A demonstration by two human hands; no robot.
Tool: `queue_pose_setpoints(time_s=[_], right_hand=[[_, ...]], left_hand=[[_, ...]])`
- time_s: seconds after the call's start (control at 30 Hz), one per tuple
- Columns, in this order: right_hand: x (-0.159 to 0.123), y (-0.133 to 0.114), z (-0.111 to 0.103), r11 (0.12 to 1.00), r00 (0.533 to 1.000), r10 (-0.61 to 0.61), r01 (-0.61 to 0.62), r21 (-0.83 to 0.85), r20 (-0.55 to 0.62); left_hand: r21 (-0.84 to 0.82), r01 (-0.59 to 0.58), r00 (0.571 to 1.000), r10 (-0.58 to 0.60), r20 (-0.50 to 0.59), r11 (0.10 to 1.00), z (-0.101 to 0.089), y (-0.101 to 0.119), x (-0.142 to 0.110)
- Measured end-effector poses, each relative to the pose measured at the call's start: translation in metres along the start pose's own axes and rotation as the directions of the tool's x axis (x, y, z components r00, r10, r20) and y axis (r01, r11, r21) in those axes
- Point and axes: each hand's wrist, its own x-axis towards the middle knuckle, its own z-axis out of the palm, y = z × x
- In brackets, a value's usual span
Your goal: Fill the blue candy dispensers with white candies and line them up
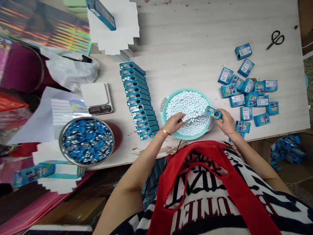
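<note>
A turquoise basin [165, 107] full of small white candies [187, 104] sits before me at the table's front edge. My left hand [174, 123] is over its left side, fingers curled down at the candies; what they hold, if anything, I cannot make out. At the basin's right rim, my right hand [225, 121] grips a small blue candy box [213, 112], its end with a round opening turned up. Left of the basin stands a row of similar blue boxes [139, 101], side by side with their openings up; white candies show in some.
Several blue boxes [251, 98] lie scattered at the right, with scissors [275, 40] behind them. Leftward are a metal bowl [111, 143] of blue caps, a white scale [96, 94] and a plastic bag [73, 71]. White cartons [122, 26] stand at the back. An open carton [262, 153] holds more boxes.
</note>
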Motion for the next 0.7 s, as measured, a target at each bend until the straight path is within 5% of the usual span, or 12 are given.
queue_pose_setpoints(time_s=[0.27,0.5,0.7], right_hand=[[0.014,-0.039,0.004,0.976,0.979,-0.044,0.084,-0.200,0.197],[0.015,-0.057,0.010,0.958,0.963,-0.071,0.138,-0.249,0.260],[0.015,-0.058,0.016,0.959,0.960,-0.099,0.162,-0.233,0.260]], left_hand=[[0.208,-0.151,0.984,0.126,0.126,0.966,-0.072,0.079,-0.011],[0.558,-0.031,0.974,-0.101,0.205,0.830,-0.085,0.139,-0.005],[0.570,-0.003,0.982,-0.104,0.156,0.822,-0.081,0.171,-0.014]])
